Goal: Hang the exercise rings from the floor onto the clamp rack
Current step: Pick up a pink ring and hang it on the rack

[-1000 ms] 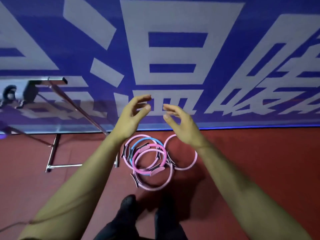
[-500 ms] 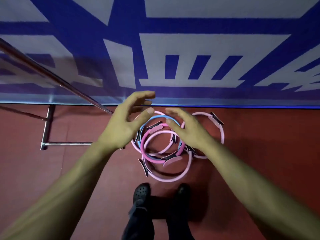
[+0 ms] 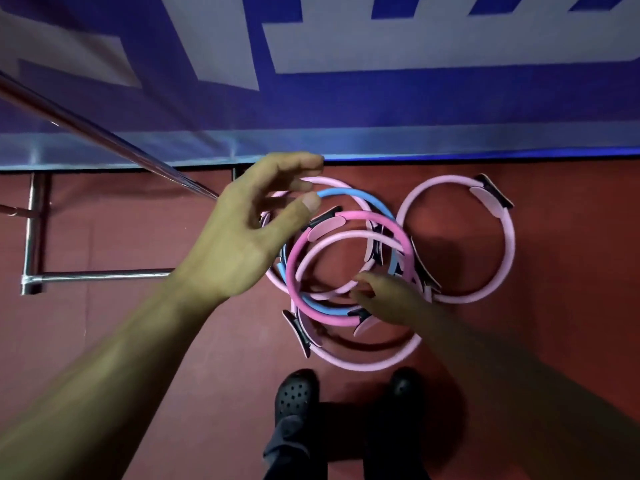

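Compared with half a second ago, the view has tipped further down and closer: the banner's white lettering now fills only the top edge, and the rings sit larger in the middle. The right hand has dropped from above the pile down onto it, its fingers reaching in at the near side of the hot-pink ring, among the overlapping hoops; whether it grips a ring yet I cannot tell, as the fingertips are dim and blurred. The left hand has stayed raised above the pile's left side, fingers loosely spread and curved, thumb out, holding nothing.

The rings lie on a dark red floor just in front of a blue and white banner, whose lower edge meets the floor along a pale strip. Four rings overlap in a heap: the hot-pink one on top, a blue ring under it, and pale pink rings beneath, with black and pink padded grips on their sides. A fifth, pale pink ring lies flat to the right, touching the heap's edge.

The metal rack stands to the left, one tube slanting up toward the upper left corner, its base bars flat on the floor. The person's black perforated shoes stand just near of the heap.
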Tool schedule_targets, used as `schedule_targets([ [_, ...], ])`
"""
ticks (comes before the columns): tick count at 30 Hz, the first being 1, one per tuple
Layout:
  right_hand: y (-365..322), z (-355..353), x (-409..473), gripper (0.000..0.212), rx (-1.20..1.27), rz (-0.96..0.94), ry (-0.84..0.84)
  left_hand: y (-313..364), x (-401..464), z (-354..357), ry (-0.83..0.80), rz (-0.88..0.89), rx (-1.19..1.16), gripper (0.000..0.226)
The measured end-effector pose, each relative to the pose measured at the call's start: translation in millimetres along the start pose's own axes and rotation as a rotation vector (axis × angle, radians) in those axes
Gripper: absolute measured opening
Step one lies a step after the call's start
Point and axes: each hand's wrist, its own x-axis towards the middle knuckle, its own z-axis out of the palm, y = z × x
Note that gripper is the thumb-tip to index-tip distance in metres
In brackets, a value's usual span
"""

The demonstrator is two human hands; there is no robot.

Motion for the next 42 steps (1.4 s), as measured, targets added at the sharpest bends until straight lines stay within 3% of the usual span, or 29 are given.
schedule_targets([
  [6,35.9,36.7,28.8,0.066,-0.471,-0.142,-0.094,-50.7,2.7,8.4,-0.012,-0.033,-0.027,0.031],
  [12,45.9,52.0,35.3,0.066,-0.544,-0.171,-0.127,-68.9,3.2,11.8,0.008,-0.064,-0.052,0.029],
  [27,-16.7,-19.7,-5.1,0.073,-0.379,-0.264,0.054,-20.3,-2.7,4.1,0.021,-0.065,-0.105,0.03],
  [33,-53.8,-73.5,-34.3,0.064,-0.258,-0.244,0.252,33.8,-7.7,-15.8,0.06,-0.037,-0.061,0.032],
  [37,-74.0,-117.0,-63.1,0.047,-0.268,-0.237,0.25,80.1,-10.6,-28.4,0.093,0.005,-0.041,0.029],
  [42,-107.6,-183.7,-107.9,0.054,-0.239,-0.216,0.31,150.6,-13.6,-44.5,0.136,0.054,-0.034,0.03],
])
